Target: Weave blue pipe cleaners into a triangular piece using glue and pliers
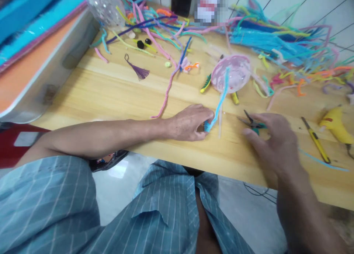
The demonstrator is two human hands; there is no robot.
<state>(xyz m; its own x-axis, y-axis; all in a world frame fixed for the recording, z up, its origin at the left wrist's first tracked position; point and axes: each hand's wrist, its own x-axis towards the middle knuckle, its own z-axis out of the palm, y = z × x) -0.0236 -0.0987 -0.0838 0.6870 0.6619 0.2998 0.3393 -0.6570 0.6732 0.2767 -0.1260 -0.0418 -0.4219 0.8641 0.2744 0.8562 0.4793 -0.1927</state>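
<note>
My left hand (pixel 188 123) rests on the table with thumb and fingers closed on a light-blue pipe cleaner (pixel 218 108). The stem's bunched end lies at the fingertips, and its long free part rises away over a pink clear bowl (pixel 232 75). To the right, my right hand (pixel 276 143), a little blurred, is curled around small pliers (pixel 251 123) with green handles. Their pointed jaws stick out to the left, spread apart. The palm hides most of the handles. A thin clear stick (pixel 220 121) lies between the hands.
A yellow utility knife (pixel 316 140) and a yellow glue gun (pixel 336 123) lie at the right. Colourful pipe cleaners (pixel 265 38) are heaped along the back. A purple tassel (pixel 139 69) lies at left, near a large plastic bin (pixel 66 62).
</note>
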